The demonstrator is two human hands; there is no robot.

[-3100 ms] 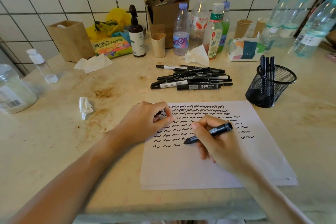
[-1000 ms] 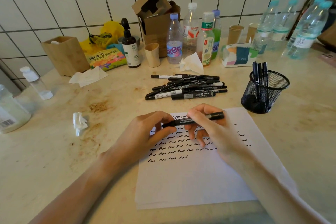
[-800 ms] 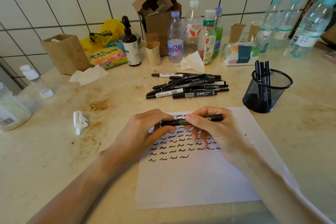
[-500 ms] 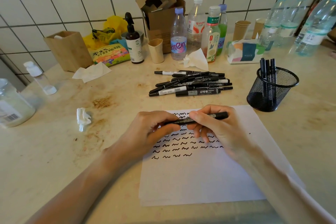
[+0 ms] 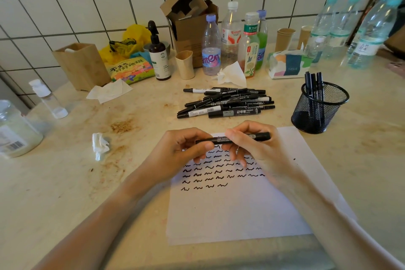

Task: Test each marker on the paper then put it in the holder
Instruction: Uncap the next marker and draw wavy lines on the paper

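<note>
A marker (image 5: 235, 138) is held flat between both hands over the paper (image 5: 241, 204).

Its long side runs left to right. The left hand (image 5: 182, 155) pinches one end; the right hand (image 5: 252, 149) grips the smooth black middle. The round wire holder (image 5: 320, 107) is stood far right on the bench (image 5: 65, 182), nearer the right hand.

Tiled home counter (image 5: 65, 182) (bottles (image 5: 211, 46))

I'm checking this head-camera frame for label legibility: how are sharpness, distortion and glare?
Head view: centre sharp, print readable on the marker held by the left hand and right hand; wide-angle bending curves the wall tiles and the counter edge; forearms at the bottom corners go soft; light is even and soft, with no harsh glare on the paper; the water bottles at far right look washed out.
</note>
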